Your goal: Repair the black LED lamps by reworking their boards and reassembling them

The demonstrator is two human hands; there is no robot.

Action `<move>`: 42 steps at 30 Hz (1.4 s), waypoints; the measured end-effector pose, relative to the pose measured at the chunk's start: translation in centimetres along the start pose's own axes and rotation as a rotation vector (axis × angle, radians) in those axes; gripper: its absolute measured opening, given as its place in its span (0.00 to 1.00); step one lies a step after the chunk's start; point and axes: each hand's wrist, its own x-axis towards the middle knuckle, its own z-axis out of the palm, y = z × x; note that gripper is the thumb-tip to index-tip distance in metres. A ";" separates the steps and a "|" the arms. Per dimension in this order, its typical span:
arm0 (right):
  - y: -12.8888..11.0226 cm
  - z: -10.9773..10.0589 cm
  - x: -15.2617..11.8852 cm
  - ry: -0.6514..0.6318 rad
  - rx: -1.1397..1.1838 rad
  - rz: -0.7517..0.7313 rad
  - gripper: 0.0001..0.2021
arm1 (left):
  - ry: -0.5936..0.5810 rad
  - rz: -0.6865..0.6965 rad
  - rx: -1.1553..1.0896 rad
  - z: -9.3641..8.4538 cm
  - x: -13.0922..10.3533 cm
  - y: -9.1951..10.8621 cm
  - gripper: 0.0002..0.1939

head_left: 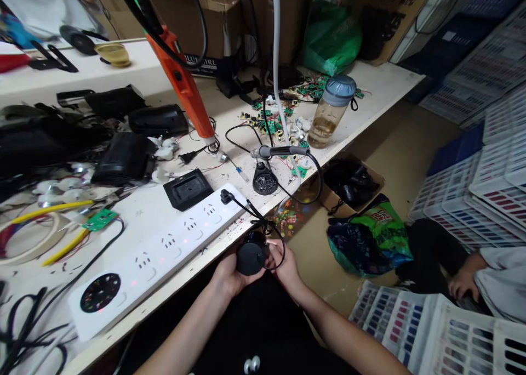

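My left hand (229, 275) is wrapped around a black round light (250, 256) just off the table's front edge. On its other side, my right hand (284, 263) has its fingers pinched at the light's rim, beside a loop of black cord. Bundled above the light, the cord (263, 224) runs to a plug (226, 196) in the white power strip (181, 243). Coloured specks of light (290, 217) fall past the table edge, close to the light. What exactly the right fingertips grip is partly hidden.
An orange electric screwdriver (184, 90) hangs over the table. A soldering iron (279, 151) rests on its stand (264, 180). Around them are a bottle (331, 112), circuit boards (273, 120), black housings (123, 158) and a tape roll (35, 238). Crates (464, 331) and a seated person (499, 279) are at right.
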 end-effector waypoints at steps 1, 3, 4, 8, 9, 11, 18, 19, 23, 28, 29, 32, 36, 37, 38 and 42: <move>-0.2 -0.8 0.0 0.025 -0.013 -0.010 0.29 | -0.008 -0.006 -0.006 -0.1 0.0 0.1 0.15; -0.8 -3.0 0.1 0.104 -0.046 -0.044 0.28 | -0.023 -0.016 -0.021 -0.3 0.0 0.2 0.15; -1.3 -4.3 0.1 0.154 -0.065 -0.068 0.27 | -0.031 -0.021 -0.029 -0.4 -0.1 0.3 0.15; -4.5 -9.5 0.2 0.369 -0.153 -0.212 0.23 | -0.056 -0.040 -0.048 -0.8 -0.1 0.3 0.16; -5.5 -10.5 0.1 0.423 -0.177 -0.258 0.22 | -0.061 -0.043 -0.050 -0.8 -0.1 0.3 0.16; -7.6 -11.8 -0.2 0.515 -0.219 -0.346 0.20 | -0.070 -0.046 -0.054 -0.8 -0.1 0.3 0.16; -13.2 -9.9 -1.4 0.421 -0.643 -0.978 0.07 | -0.090 -0.020 -0.042 -0.6 -1.6 -0.2 0.15; -13.8 -9.4 -1.4 0.349 -0.705 -1.083 0.07 | -0.090 -0.014 -0.037 -0.6 -2.1 -0.4 0.14; -16.0 -7.6 -0.8 0.184 -0.804 -1.314 0.11 | -0.072 0.010 -0.006 -0.9 -4.7 -1.0 0.12; -18.4 -6.3 -0.5 0.176 -0.781 -1.410 0.11 | -0.033 0.037 0.018 -1.1 -6.7 -1.4 0.13; -18.8 -6.3 -0.5 0.182 -0.783 -1.420 0.11 | -0.028 0.042 0.019 -1.0 -6.9 -1.5 0.13; -19.6 -6.2 -0.8 0.210 -0.789 -1.422 0.11 | -0.017 0.052 0.028 -0.9 -7.4 -1.7 0.13; -19.6 -6.4 -1.1 0.165 -0.809 -1.433 0.12 | 0.000 0.053 0.060 -0.7 -8.3 -2.2 0.15; -19.5 -6.5 -1.1 0.141 -0.815 -1.441 0.12 | 0.004 0.053 0.072 -0.7 -8.5 -2.3 0.15; -19.4 -6.5 -1.0 0.120 -0.819 -1.445 0.12 | 0.008 0.053 0.085 -0.7 -8.8 -2.4 0.16; -19.0 -7.0 -0.7 0.117 -0.818 -1.417 0.12 | 0.020 0.053 0.119 -1.1 -9.8 -2.8 0.17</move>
